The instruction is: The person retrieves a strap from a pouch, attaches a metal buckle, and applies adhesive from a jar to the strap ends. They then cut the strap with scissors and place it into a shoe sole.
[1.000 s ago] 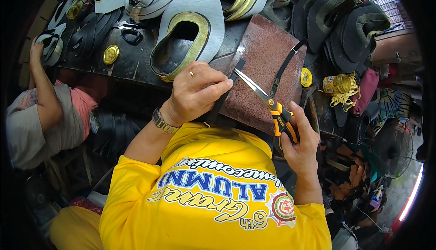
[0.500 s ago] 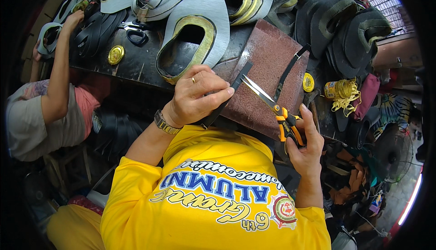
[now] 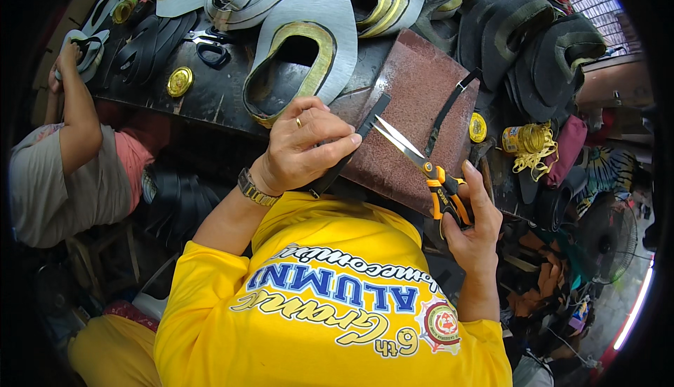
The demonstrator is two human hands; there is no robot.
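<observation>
My left hand (image 3: 309, 138) pinches a narrow black strap (image 3: 377, 109) between thumb and fingers. One end of the strap sticks up past the fingertips over a reddish-brown board (image 3: 404, 71), and the rest hangs down toward my lap. In my right hand (image 3: 477, 222) are orange-and-black scissors (image 3: 439, 187), with fingers around the handles. The blades are slightly apart, their tips beside the strap's upper part; whether they touch it I cannot tell. A second black strap with a small metal buckle (image 3: 461, 86) lies across the board.
Grey shoe uppers with yellow-edged openings (image 3: 337, 43) line the bench's back, black ones (image 3: 540, 57) the right. Right of the board are a yellow lid (image 3: 477, 127) and a jar (image 3: 523, 139) with yellow strips. Dark-handled scissors (image 3: 210, 48) and a co-worker's arm (image 3: 77, 116) are left.
My hands, strap and scissors look nearly still. At the left, the co-worker's hand has left the yellow roll and moved down-left to a grey upper.
</observation>
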